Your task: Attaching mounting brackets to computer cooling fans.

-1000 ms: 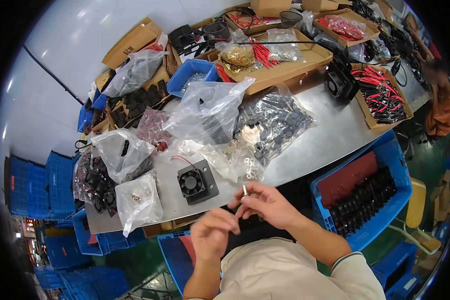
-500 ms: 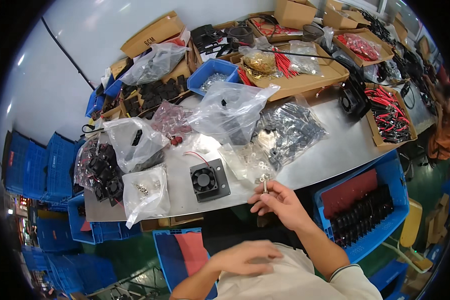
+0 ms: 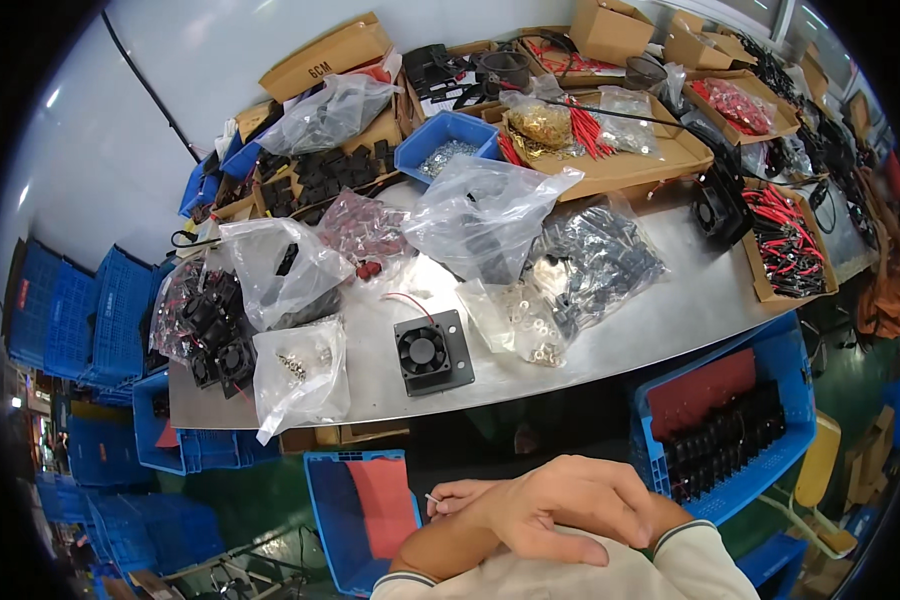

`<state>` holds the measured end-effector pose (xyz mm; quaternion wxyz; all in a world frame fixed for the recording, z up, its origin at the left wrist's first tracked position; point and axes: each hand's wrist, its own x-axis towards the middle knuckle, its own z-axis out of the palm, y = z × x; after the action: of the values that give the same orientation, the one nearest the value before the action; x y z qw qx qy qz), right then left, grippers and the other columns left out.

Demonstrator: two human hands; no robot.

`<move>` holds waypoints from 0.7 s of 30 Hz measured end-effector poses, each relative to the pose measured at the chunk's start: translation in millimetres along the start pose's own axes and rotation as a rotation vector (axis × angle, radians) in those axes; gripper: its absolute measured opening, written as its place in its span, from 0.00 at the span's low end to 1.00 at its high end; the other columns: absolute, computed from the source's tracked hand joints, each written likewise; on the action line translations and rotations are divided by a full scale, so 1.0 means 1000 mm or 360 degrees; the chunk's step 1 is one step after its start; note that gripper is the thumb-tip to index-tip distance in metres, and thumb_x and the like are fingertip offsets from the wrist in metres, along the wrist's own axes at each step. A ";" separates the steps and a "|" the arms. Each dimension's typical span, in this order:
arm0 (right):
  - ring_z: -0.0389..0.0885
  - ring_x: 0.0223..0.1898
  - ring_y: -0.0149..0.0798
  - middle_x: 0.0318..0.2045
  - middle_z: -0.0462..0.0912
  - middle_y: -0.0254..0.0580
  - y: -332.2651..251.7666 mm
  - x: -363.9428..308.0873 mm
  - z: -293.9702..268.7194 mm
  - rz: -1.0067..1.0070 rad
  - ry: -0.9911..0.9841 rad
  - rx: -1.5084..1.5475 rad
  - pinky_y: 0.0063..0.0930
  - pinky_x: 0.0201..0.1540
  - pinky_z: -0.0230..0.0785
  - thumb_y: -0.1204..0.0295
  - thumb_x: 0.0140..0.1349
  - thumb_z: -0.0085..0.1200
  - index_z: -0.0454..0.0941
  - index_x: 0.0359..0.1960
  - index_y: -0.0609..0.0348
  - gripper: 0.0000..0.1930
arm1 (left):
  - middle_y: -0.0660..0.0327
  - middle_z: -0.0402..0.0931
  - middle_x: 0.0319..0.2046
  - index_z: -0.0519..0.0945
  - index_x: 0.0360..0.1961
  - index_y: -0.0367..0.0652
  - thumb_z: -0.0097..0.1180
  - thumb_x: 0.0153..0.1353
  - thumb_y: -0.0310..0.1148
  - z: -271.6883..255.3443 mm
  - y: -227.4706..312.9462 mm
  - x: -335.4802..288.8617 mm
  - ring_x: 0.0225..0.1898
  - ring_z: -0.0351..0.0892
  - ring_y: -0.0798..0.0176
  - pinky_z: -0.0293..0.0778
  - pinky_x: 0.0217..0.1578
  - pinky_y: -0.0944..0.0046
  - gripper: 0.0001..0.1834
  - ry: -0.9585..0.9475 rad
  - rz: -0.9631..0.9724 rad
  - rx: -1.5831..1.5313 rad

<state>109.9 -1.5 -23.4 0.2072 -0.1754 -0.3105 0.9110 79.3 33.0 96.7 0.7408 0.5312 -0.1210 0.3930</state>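
My arms are crossed in front of my body. My left hand (image 3: 570, 505) lies over my right forearm, its fingers loosely bent, its thumb apart and nothing held. Past my left forearm, toward the left, shows my right hand (image 3: 462, 494), closed on a thin silver screw (image 3: 432, 498); part of this hand is hidden. On the metal table (image 3: 610, 375) a black fan (image 3: 422, 351) sits on a dark square plate (image 3: 457, 345), a red wire curling from its far side. Right of it is a clear bag with white washers (image 3: 542, 330).
An opened bag of screws (image 3: 300, 375) and bagged fans (image 3: 205, 325) lie on the left. Farther back are a blue bin (image 3: 450, 135) and cardboard trays (image 3: 620, 165). A blue crate (image 3: 725, 430) with black parts stands right, another (image 3: 315, 510) at lower left.
My right hand has swung from the table's front edge toward my body and left, still with the screw. My left hand has moved right, onto my right forearm.
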 end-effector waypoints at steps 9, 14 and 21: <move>0.77 0.51 0.33 0.47 0.79 0.42 -0.021 -0.026 -0.027 0.0221 -0.0100 0.0089 0.32 0.57 0.69 0.64 0.76 0.45 0.71 0.52 0.62 0.14 | 0.44 0.78 0.42 0.83 0.42 0.29 0.65 0.53 0.23 -0.005 -0.019 -0.027 0.45 0.79 0.45 0.75 0.47 0.53 0.15 0.0198 -0.0264 0.0018; 0.78 0.49 0.31 0.47 0.79 0.40 0.021 -0.007 -0.034 0.0143 -0.0282 -0.0002 0.31 0.55 0.70 0.64 0.76 0.44 0.72 0.51 0.60 0.13 | 0.48 0.78 0.42 0.83 0.43 0.33 0.66 0.52 0.24 0.009 -0.015 0.020 0.44 0.79 0.49 0.75 0.44 0.56 0.16 0.0018 -0.0091 -0.0218; 0.79 0.45 0.30 0.45 0.79 0.39 0.042 0.022 -0.027 0.0302 -0.0434 -0.0219 0.29 0.52 0.72 0.63 0.76 0.45 0.72 0.49 0.59 0.12 | 0.53 0.78 0.41 0.83 0.42 0.37 0.63 0.58 0.27 0.025 -0.023 0.050 0.42 0.79 0.54 0.74 0.41 0.60 0.11 -0.0133 0.0024 -0.0140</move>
<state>92.0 -7.9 -74.1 0.0638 -0.0925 -0.3794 0.9184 134.6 30.5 120.5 0.7547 0.5132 -0.1731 0.3704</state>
